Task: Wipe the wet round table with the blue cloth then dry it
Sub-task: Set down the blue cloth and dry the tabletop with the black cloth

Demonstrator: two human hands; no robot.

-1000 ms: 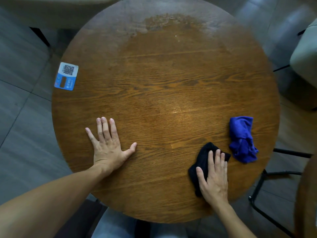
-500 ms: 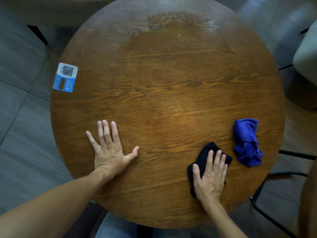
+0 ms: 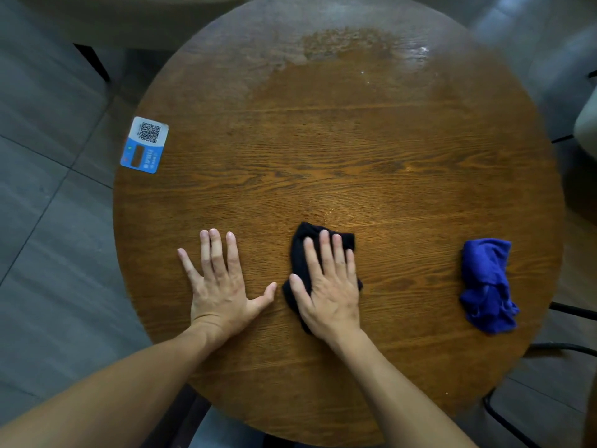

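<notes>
The round wooden table (image 3: 371, 150) fills the view, with a wet patch (image 3: 342, 46) near its far edge. A crumpled blue cloth (image 3: 486, 282) lies alone near the right rim, untouched. My right hand (image 3: 329, 286) presses flat on a black cloth (image 3: 298, 253) near the table's middle front. Most of that cloth is hidden under the palm and fingers. Just left of it, my left hand (image 3: 218, 282) rests flat on the wood with its fingers spread, holding nothing.
A blue and white card with a QR code (image 3: 145, 144) lies at the table's left rim. Black metal chair legs (image 3: 568, 345) show at the lower right, a pale seat (image 3: 586, 124) at the right edge, grey floor tiles around.
My right hand has slid the black cloth leftward across the table, away from the blue cloth and close to my left hand. The left hand and blue cloth stayed put.
</notes>
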